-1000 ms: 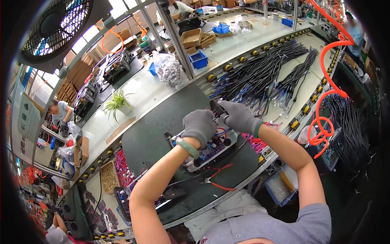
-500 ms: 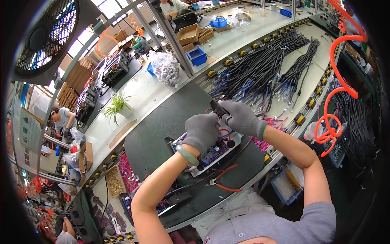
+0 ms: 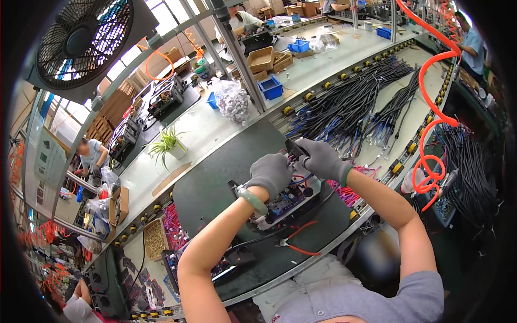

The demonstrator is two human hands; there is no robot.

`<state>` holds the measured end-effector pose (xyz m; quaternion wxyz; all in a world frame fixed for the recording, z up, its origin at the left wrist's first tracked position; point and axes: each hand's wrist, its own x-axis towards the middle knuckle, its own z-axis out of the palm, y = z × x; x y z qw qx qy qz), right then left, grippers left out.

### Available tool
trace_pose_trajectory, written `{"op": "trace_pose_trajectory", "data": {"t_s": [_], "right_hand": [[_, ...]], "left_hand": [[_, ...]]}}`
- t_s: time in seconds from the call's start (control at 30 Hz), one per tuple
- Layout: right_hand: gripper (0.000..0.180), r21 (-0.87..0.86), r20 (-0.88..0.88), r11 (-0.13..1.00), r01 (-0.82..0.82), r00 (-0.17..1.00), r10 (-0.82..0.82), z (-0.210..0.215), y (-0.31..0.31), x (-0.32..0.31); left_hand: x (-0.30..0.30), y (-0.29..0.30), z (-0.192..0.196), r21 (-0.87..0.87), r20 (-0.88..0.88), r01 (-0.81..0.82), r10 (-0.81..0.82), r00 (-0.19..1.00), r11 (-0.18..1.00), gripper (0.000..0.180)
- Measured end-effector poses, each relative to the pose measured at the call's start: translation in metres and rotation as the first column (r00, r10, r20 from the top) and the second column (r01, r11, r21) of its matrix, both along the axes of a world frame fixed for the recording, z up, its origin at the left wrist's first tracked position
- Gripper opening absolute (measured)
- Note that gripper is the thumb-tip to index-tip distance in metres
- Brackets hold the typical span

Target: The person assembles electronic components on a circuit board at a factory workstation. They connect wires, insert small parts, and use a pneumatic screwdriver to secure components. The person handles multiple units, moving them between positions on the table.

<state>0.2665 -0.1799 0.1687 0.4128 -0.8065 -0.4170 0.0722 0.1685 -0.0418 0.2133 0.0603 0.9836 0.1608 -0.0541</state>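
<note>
My right hand (image 3: 326, 163), in a grey glove, is closed on a small black part (image 3: 294, 148) whose kind I cannot make out. Against it, the closed gloved fingers of my left hand (image 3: 271, 175) meet beside a few thin wires; what they pinch is hidden. Below both hands a purple circuit board (image 3: 283, 205) with several components sits in a pale frame, with red and blue wires rising from it. Red-handled cutters (image 3: 297, 247) lie on the dark mat (image 3: 215, 180), nearer to me than the board. A black cable runs between cutters and board.
Black cable bundles (image 3: 350, 99) lie at the far right. A second board unit (image 3: 223, 267) stands by my left forearm. Pink wires (image 3: 173, 229) lie left of the mat. A potted plant (image 3: 167, 144), blue bin (image 3: 271, 88) and coiled orange hose (image 3: 431, 161) surround the workplace.
The whole view has shifted, so the bench sits slightly lower and further right. My hands stay together at the black part, which has turned a little; the board unit appears slightly tilted.
</note>
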Motion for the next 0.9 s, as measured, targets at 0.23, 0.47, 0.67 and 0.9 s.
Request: {"op": "trace_pose_trajectory", "data": {"t_s": [0.23,0.47,0.67,0.9], "right_hand": [[0.017,-0.001,0.047,1.000,0.020,0.999,-0.020,-0.006,0.004,-0.004],[0.019,-0.012,0.027,0.999,-0.031,0.999,0.031,-0.002,0.001,-0.001],[0.035,0.405,0.335,0.891,-0.204,0.940,0.063,0.032,-0.016,-0.016],[0.038,0.372,0.289,0.912,-0.172,0.955,0.062,0.050,-0.019,-0.017]], "left_hand": [[-0.001,-0.006,-0.028,0.026,0.183,0.021,-0.025,0.983,0.999,0.021],[-0.005,-0.005,-0.011,0.006,0.132,0.062,-0.062,0.989,0.998,0.023],[-0.022,-0.003,0.007,-0.418,0.397,0.147,0.035,0.917,0.896,0.026],[-0.028,-0.011,0.007,-0.757,0.478,0.229,0.281,0.832,0.612,0.031]]}}
